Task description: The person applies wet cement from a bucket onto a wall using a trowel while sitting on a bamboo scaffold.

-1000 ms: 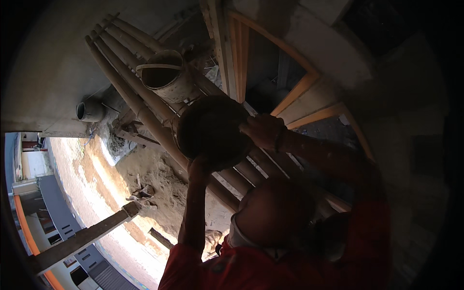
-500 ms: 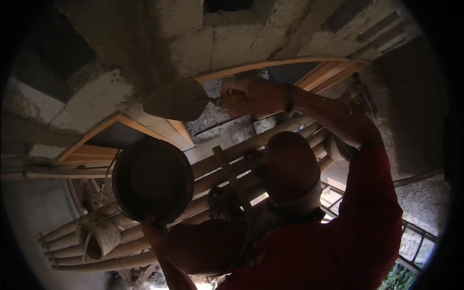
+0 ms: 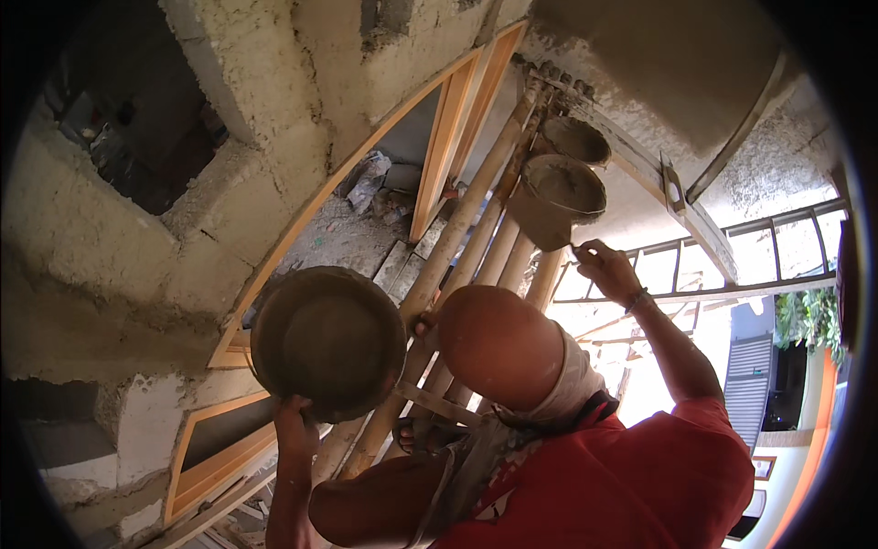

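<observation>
My left hand grips the near rim of a dark round bucket, tilted so its grey inside faces me. How much it holds is unclear. Out to the right, my right hand is closed around the handle of a trowel. The trowel's broad blade points away, at the near side of a bucket of grey mortar; whether they touch cannot be told. A second bucket stands just beyond that one.
Beneath me runs a scaffold of bamboo poles. A rough wall with orange-brown wooden frames rises at left. A wooden beam with a tool leaning on it slants across the right, above a railing.
My view has swung right. The trowel has gone from in front of the wall to beside the mortar bucket, still in my right hand. My left hand keeps hold of its bucket.
</observation>
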`<state>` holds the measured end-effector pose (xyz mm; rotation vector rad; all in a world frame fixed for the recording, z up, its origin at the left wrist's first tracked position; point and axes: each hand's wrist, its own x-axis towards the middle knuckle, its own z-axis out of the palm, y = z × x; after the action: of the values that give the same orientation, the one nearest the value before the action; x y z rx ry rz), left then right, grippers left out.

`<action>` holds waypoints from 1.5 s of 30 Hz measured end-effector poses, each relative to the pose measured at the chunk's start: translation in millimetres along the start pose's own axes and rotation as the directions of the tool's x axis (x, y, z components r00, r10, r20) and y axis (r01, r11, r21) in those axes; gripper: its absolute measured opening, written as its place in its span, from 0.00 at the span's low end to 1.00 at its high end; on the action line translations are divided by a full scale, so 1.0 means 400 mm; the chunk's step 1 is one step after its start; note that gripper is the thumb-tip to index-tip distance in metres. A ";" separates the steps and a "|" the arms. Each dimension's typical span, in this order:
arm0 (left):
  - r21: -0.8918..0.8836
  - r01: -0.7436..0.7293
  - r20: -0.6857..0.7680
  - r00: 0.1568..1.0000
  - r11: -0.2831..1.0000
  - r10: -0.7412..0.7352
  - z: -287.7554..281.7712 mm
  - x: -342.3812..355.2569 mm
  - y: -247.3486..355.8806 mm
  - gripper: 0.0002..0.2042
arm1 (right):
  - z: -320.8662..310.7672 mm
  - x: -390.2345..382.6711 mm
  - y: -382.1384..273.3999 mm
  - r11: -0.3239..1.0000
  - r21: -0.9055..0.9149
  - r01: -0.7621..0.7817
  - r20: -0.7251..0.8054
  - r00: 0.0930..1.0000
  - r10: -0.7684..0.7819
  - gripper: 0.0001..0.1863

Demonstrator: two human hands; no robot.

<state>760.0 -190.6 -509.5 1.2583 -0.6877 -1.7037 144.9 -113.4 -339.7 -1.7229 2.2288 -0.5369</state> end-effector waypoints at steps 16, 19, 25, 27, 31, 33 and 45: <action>0.275 0.296 0.101 0.937 0.915 -0.333 0.526 0.289 -0.013 0.14 | 0.055 0.308 0.386 0.990 -0.108 0.093 -0.223 0.968 -0.115 0.11; 0.107 0.291 0.061 0.953 0.951 -0.298 0.613 0.306 -0.075 0.14 | 0.098 0.347 0.434 0.979 -0.199 0.045 -0.018 0.999 -0.050 0.13; -0.020 0.212 0.112 0.972 0.977 -0.209 0.692 0.323 -0.231 0.12 | 0.039 0.471 0.586 0.806 -0.437 0.398 0.322 0.907 -0.273 0.12; -0.038 0.116 0.094 0.989 0.993 -0.112 0.673 0.347 -0.331 0.10 | -0.023 0.567 0.570 0.633 -0.531 0.564 0.233 0.815 -0.531 0.12; 0.428 -0.373 0.308 0.917 0.823 0.255 0.640 0.392 -0.433 0.09 | -0.109 0.731 0.501 0.849 -0.524 0.076 0.421 0.889 0.180 0.22; 0.502 -0.459 0.387 0.877 0.733 0.285 0.630 0.404 -0.449 0.09 | -0.108 0.739 0.563 0.900 -0.373 0.227 0.367 0.927 -0.082 0.24; 0.661 -0.633 0.514 0.773 0.403 0.373 0.670 0.381 -0.334 0.16 | -0.116 0.759 0.516 0.883 -0.337 0.326 0.190 0.942 -0.276 0.24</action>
<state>449.8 -282.8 -599.8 1.1538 -2.0082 -1.0037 -131.0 -355.2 -387.4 -2.2404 2.0691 -0.0530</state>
